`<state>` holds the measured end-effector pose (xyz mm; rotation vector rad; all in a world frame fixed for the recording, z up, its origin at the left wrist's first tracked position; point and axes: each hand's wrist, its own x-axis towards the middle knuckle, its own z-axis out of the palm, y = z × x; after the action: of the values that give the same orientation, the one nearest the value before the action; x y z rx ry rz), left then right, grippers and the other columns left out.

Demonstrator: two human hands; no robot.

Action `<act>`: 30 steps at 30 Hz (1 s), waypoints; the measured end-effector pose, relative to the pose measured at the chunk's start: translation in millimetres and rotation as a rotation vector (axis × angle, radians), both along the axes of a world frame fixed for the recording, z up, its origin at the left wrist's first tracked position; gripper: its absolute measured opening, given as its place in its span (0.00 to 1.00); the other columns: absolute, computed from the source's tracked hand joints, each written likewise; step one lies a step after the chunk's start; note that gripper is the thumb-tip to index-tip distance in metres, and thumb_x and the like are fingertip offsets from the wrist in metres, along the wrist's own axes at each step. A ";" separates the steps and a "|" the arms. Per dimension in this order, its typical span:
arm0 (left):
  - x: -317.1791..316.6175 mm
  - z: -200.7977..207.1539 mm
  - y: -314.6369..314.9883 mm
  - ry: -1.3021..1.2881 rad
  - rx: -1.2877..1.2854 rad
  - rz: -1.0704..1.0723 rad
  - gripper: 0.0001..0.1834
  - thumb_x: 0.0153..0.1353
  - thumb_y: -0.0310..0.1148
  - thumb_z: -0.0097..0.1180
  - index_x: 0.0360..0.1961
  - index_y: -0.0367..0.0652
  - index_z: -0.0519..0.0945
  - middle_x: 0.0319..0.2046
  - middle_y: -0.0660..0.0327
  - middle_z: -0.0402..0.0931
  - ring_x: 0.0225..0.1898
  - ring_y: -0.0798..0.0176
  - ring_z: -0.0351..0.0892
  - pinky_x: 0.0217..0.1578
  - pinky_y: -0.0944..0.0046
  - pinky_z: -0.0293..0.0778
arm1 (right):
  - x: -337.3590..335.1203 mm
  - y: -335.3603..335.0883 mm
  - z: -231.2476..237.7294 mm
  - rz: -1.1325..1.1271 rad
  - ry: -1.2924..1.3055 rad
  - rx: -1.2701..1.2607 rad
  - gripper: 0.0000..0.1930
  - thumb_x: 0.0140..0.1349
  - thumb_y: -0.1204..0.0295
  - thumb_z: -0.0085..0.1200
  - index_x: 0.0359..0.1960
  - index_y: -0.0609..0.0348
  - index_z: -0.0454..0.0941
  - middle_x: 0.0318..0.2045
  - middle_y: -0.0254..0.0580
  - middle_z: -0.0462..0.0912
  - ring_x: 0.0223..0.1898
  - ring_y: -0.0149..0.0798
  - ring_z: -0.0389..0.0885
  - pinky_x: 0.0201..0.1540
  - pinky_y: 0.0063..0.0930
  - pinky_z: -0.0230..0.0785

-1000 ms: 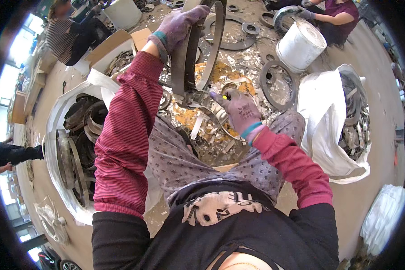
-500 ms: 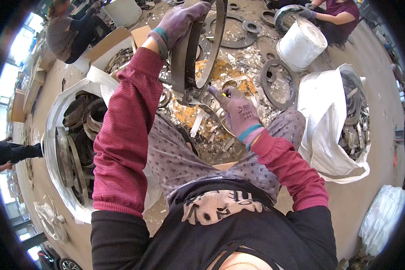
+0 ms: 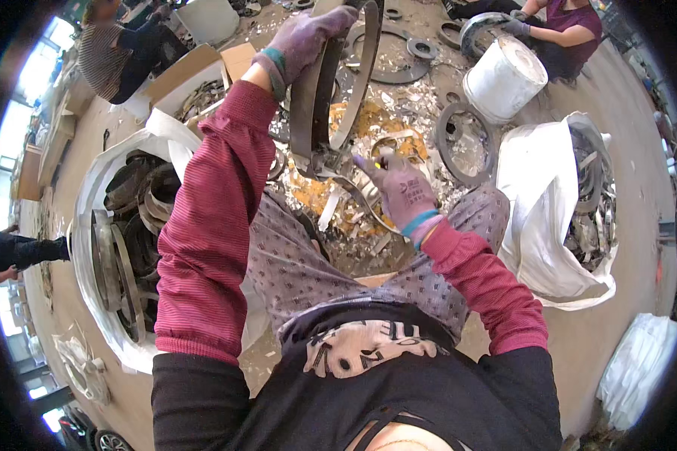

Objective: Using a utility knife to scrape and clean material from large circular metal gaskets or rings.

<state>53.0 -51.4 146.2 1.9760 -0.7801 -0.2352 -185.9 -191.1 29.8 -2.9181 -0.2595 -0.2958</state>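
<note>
Gloved hands work a large metal ring (image 3: 331, 83) held upright above a floor (image 3: 624, 113) littered with pale shavings and scrap. The left hand (image 3: 305, 37) has its grip closed around the ring's upper rim, arm raised; the top of the ring runs out of the picture, so its full circle cannot be seen. The right hand (image 3: 402, 188) sits just below and to the right, fingers curled at a thin curved metal strip (image 3: 365, 199) that peels off near the ring's lower edge; whether that grip is pinched fully on the strip is hard to tell, since the fingertips blur into the debris.

Two white sacks flank the person's knees: the left sack (image 3: 90, 218), open wide, holds a stack of dark rings too tangled to count, and the right sack (image 3: 538, 195) shows more rings at its far edge. One white bucket (image 3: 504, 75) stands beyond the right sack. At least three flat rings (image 3: 459, 135) lie loose on the floor ahead. One cardboard box (image 3: 195, 75) sits at upper left.

Two other people are seated at the far edge, one at upper left (image 3: 120, 52) and one at upper right (image 3: 564, 30), both partly cut off.
</note>
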 end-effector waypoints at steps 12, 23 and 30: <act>8.5 -4.3 8.0 -0.186 -0.274 -0.376 0.15 0.65 0.30 0.48 0.51 0.38 0.74 0.48 0.59 0.76 0.43 0.65 0.79 0.43 0.65 0.78 | -0.2 0.4 -0.4 0.030 0.003 0.124 0.38 0.54 0.85 0.46 0.65 0.29 0.62 0.47 0.48 0.75 0.43 0.50 0.78 0.46 0.41 0.72; -0.3 3.7 8.9 0.127 -0.233 -0.185 0.18 0.65 0.37 0.51 0.54 0.42 0.74 0.43 0.60 0.77 0.39 0.69 0.78 0.41 0.69 0.76 | 29.8 -3.8 -50.6 -0.063 0.392 -0.095 0.34 0.56 0.83 0.46 0.63 0.31 0.65 0.50 0.46 0.75 0.49 0.50 0.78 0.49 0.38 0.73; 4.8 0.8 18.9 -0.398 0.072 -0.244 0.19 0.67 0.35 0.47 0.57 0.40 0.72 0.52 0.61 0.74 0.46 0.66 0.76 0.48 0.68 0.74 | 8.0 -12.0 -23.2 -0.053 0.335 0.024 0.36 0.53 0.87 0.45 0.61 0.31 0.70 0.45 0.44 0.76 0.42 0.48 0.79 0.46 0.37 0.73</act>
<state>57.8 -32.5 147.0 2.0206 -1.2878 -0.0092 -177.9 -203.2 6.6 -2.8915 -0.1258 0.1821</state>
